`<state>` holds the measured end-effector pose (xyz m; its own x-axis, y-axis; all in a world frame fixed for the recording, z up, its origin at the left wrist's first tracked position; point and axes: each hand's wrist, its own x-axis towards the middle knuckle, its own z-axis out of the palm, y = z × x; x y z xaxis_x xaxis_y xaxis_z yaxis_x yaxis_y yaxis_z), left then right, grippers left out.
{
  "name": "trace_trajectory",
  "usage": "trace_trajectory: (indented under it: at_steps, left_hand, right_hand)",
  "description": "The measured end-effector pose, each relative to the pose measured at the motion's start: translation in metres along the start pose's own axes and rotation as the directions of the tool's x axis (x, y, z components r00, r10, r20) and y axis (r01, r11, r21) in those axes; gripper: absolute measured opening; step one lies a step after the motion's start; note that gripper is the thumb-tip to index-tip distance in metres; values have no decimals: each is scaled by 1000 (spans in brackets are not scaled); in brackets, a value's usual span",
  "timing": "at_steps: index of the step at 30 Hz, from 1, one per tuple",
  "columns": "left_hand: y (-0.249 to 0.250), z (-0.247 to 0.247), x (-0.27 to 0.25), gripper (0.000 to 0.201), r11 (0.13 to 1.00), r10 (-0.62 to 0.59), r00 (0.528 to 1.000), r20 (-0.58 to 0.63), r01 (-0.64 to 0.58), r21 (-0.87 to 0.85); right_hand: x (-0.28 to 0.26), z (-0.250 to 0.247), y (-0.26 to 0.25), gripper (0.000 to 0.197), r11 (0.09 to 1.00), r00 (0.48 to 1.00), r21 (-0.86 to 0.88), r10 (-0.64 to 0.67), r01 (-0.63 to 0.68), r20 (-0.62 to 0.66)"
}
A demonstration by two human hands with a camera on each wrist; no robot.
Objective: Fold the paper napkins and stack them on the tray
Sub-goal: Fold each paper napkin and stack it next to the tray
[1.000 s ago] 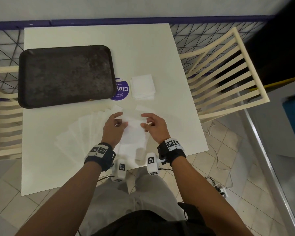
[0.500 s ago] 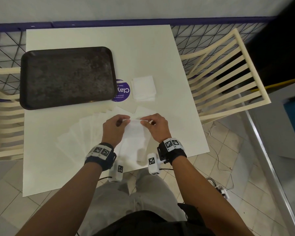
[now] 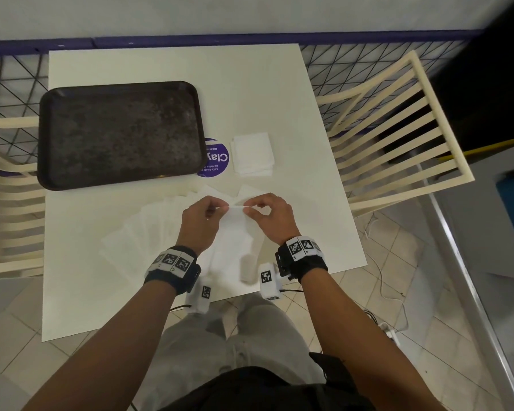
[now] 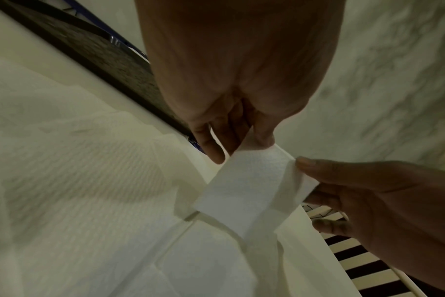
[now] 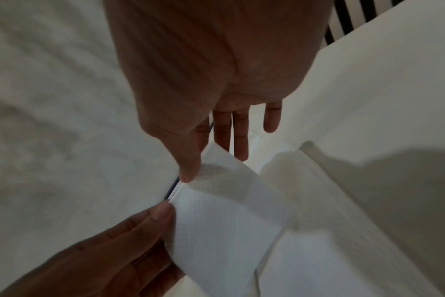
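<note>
I see a white napkin (image 3: 235,229) with a fine woven-look texture, a white table (image 3: 172,69), a dark brown tray (image 3: 119,134) with mottled speckling, a purple sticker (image 3: 217,160) with white lettering, cream slatted chairs (image 3: 398,126), and black-and-white checked wristbands (image 3: 172,261).

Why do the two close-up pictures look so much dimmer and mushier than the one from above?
Head view: evenly lit and sharp, though the wide lens bows the table edges. Left wrist view: the left hand fills the frame in shade, and the spread napkins beneath are smeared. Right wrist view: dim, a soft shadow crossing the held napkin.
</note>
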<state>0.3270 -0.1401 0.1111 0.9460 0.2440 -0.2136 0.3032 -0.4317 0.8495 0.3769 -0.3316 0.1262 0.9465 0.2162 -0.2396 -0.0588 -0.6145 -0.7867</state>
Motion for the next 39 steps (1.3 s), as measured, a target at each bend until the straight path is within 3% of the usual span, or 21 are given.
trace_trajectory:
  at_steps: [5,15,24,32,35,39]
  left_hand:
    - [5,-1,-2,6,999,38,999,11,-38,4]
    - [12,-9,-1,12,999,37,999,-6,-37,0]
    - [5,-19,0,10,984,-54,998,-14,51,-168]
    - [10,-8,-5,14,992,-35,997,-73,26,-121]
    - [9,-8,-3,13,996,-20,994,-104,11,-87]
    - [9,-7,0,12,997,-27,994,-110,19,-75]
  right_hand:
    - [4,5,-18,13,994,997,-104,-23,30,67]
    - [9,10,-28,16,998,999,-58,-36,38,41]
    - [11,-11,-9,4,977,995,190,88,-94,37]
    - [9,-9,-7,9,922,983,339,174,-186,65]
    - [5,-3,-5,23,934,959,243,223,-262,176]
    - [1,-1,0,18,963,943,109,212,-246,257]
